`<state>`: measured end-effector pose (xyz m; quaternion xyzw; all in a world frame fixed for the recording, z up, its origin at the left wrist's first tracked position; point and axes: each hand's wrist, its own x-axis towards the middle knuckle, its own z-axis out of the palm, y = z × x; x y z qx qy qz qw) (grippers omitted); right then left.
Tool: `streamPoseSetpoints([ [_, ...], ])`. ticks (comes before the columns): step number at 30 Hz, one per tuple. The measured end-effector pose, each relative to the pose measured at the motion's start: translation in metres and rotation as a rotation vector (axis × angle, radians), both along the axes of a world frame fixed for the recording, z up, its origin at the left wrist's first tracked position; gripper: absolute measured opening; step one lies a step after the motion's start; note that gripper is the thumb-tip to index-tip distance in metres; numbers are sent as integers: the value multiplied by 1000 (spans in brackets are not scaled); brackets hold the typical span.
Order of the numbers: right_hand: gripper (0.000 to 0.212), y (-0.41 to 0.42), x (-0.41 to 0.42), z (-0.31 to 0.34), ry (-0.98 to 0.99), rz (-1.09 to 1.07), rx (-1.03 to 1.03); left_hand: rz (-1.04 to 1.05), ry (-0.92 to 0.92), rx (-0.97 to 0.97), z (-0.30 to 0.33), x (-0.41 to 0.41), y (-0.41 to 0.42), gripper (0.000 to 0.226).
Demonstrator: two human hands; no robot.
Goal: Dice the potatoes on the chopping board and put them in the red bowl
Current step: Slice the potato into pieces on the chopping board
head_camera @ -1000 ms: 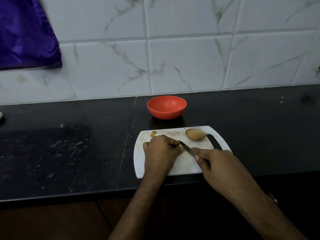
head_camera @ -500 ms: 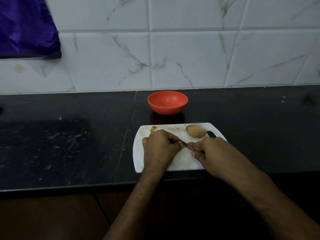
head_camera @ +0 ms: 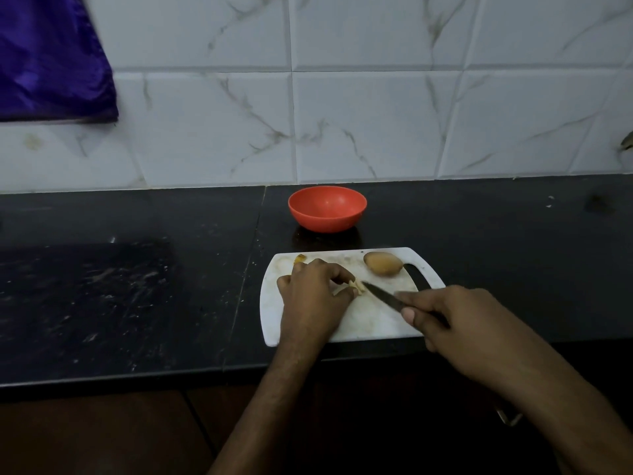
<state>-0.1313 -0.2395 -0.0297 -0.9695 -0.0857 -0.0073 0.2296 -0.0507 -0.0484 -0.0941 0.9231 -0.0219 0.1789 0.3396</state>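
Pale cut potato strips (head_camera: 354, 286) are lying on the white chopping board (head_camera: 370, 320), held down under the curled fingers of the left hand (head_camera: 313, 296). The right hand (head_camera: 455, 323) is gripping a dark knife (head_camera: 382, 296), its tip pointing at the strips. A whole unpeeled potato (head_camera: 382, 263) is sitting at the board's far edge, a small yellow scrap (head_camera: 300, 258) near the far left corner. The red bowl (head_camera: 327, 208) is standing just beyond the board on the black countertop (head_camera: 137, 286).
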Motion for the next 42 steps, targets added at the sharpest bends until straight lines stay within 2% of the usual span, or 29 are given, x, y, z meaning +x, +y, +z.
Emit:
streamPoseSetpoints([
  [2, 36, 3, 6, -4, -94, -33, 58, 17, 5, 17, 2, -1, -1, 11],
  [8, 38, 13, 46, -37, -299, -36, 141, 43, -18, 201, 7, -8, -7, 35],
  [13, 32, 11, 55, -54, -396, -21, 352, 45, -11, 166, 8, -9, -10, 30],
  [16, 32, 8, 54, -56, -411, -29, 424, 16, 33, 294, 6, -9, -14, 37],
  [20, 33, 9, 53, -59, -412, -19, 383, 6, -15, 334, 6, -10, -15, 31],
  [25, 32, 7, 55, -59, -409, -17, 395, -53, -14, 174, 4, -9, -6, 20],
  [29, 34, 8, 53, -58, -398, -19, 384, -6, -6, 27, 2, -7, -1, 19],
  [34, 37, 13, 45, -53, -384, -15, 186, 56, -1, 20, 3, -7, -2, 9],
  [42, 35, 26, 9, -34, -197, -38, -49, 53, -39, -6, 0, -4, 0, 9],
])
